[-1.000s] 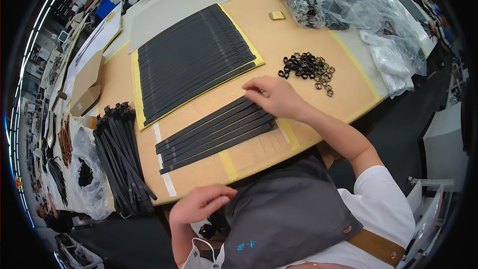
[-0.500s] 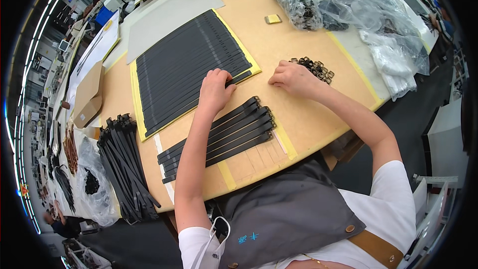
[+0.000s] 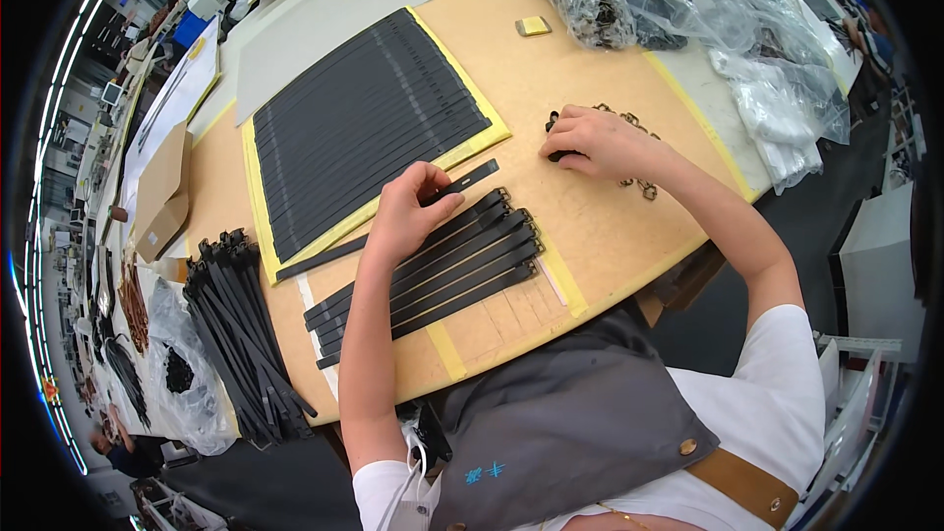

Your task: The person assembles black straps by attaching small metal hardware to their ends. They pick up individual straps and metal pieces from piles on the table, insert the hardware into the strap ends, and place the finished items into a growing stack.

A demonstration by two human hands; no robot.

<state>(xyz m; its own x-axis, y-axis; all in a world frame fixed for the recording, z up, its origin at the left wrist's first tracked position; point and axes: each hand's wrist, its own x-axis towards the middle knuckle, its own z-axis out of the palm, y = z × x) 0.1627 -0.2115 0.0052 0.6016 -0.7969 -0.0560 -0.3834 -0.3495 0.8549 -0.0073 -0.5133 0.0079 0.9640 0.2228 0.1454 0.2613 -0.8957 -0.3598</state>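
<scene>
My left hand (image 3: 405, 208) pinches a single black strap (image 3: 478, 176) between thumb and fingers, its punched end poking out to the right. The strap's other end extends down-left, along the edge of a yellow-rimmed board (image 3: 258, 197) covered with black strips (image 3: 359, 118) laid side by side. My right hand (image 3: 600, 141) is curled over a small pile of metal buckles (image 3: 644, 189), with dark pieces at its fingertips; the palm hides part of the pile. Between my arms, several black straps with buckles at their right ends (image 3: 457, 261) lie in a row.
A bundle of black straps (image 3: 236, 334) hangs near the table's left edge, by a clear plastic bag (image 3: 187, 364) and folded cardboard (image 3: 165, 197). Plastic bags (image 3: 708, 0) are heaped at far right. A small yellow-topped block (image 3: 533, 27) lies on the tan tabletop (image 3: 580, 69).
My left hand has drawn one strap off the board toward me. My right hand has moved slightly right and closed over the buckles, which are now more spread out.
</scene>
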